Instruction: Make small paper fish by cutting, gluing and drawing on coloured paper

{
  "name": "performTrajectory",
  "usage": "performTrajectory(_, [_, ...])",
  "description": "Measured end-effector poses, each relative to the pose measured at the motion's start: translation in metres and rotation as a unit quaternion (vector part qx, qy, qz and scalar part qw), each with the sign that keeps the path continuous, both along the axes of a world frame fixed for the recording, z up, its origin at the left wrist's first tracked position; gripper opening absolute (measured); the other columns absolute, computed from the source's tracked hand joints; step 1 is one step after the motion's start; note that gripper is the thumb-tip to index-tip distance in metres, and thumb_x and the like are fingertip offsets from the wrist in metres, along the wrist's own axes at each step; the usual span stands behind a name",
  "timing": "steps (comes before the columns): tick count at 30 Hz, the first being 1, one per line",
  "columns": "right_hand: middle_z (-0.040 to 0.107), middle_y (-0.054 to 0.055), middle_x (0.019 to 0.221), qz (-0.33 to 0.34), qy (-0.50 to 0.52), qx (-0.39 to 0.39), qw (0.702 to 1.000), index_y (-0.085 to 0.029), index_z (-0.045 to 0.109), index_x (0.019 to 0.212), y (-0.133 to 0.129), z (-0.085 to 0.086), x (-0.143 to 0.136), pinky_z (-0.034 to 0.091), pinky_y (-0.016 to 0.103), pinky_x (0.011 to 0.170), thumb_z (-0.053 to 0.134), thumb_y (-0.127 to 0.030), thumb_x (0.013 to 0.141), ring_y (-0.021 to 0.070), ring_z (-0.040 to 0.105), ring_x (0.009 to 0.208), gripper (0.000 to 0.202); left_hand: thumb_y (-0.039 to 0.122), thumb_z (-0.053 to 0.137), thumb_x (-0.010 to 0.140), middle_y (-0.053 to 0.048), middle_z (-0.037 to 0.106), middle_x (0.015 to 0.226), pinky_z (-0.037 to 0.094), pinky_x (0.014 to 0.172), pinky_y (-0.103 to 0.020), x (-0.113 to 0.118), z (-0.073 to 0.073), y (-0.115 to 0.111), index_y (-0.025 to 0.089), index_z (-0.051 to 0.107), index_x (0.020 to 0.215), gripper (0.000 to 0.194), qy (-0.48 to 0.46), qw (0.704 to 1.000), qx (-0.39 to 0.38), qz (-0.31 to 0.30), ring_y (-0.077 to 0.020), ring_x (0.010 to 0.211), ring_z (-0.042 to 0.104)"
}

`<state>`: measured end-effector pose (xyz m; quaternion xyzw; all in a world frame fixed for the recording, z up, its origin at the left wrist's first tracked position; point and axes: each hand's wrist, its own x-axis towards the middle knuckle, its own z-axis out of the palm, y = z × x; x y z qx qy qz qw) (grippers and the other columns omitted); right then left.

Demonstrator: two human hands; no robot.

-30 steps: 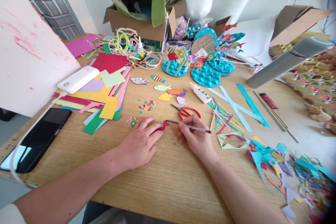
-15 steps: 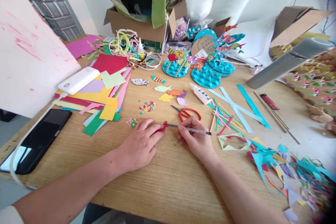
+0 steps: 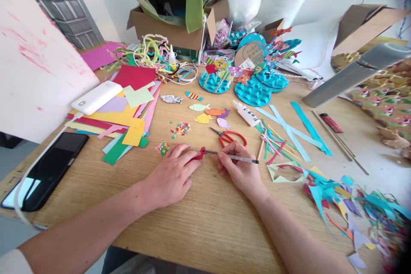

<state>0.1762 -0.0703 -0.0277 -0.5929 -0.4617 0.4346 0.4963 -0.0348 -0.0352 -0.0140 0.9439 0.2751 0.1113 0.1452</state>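
Note:
My left hand (image 3: 171, 173) lies on the wooden table, its fingertips pressing down a small dark red paper piece (image 3: 201, 154). Part of that piece is hidden under the fingers. A slim grey pen (image 3: 237, 158) is pinched in my right hand (image 3: 239, 167), and its tip touches or nearly touches the red piece. Just beyond my right hand lie red-handled scissors (image 3: 229, 138). Several cut paper fish, among them a yellow fish (image 3: 203, 118) and an orange fish (image 3: 214, 112), lie farther back. Small coloured paper bits (image 3: 181, 129) sit beyond my left hand.
Coloured paper sheets (image 3: 135, 78), a white power bank (image 3: 96, 97) and a black phone (image 3: 45, 171) are at the left. A glue bottle (image 3: 247, 114), paper strips (image 3: 289, 132) and scraps (image 3: 349, 201) lie right. Blue wavy discs (image 3: 252, 94) and a grey flask (image 3: 353, 76) stand farther back.
The whole view has shifted very slightly. Both hands keep almost the same pose at the red piece, with the pen still in my right hand.

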Motion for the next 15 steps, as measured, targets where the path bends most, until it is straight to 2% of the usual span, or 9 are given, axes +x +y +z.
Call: performTrajectory(15, [0.059,-0.002,0.055,-0.026,0.001,-0.002,1.0,-0.022,0.053,0.072,0.0003,0.0006,-0.0003,0.05,0.024,0.037,0.073,-0.054,0.076,0.0128,0.055,0.042,0.038,0.003,0.049,0.079,-0.007,0.055,0.134,0.035,0.114,-0.05,0.0004,-0.0003,-0.0002,0.016,0.057,0.127,0.05,-0.002,1.0,0.002,0.001,-0.0282,0.13,0.037])
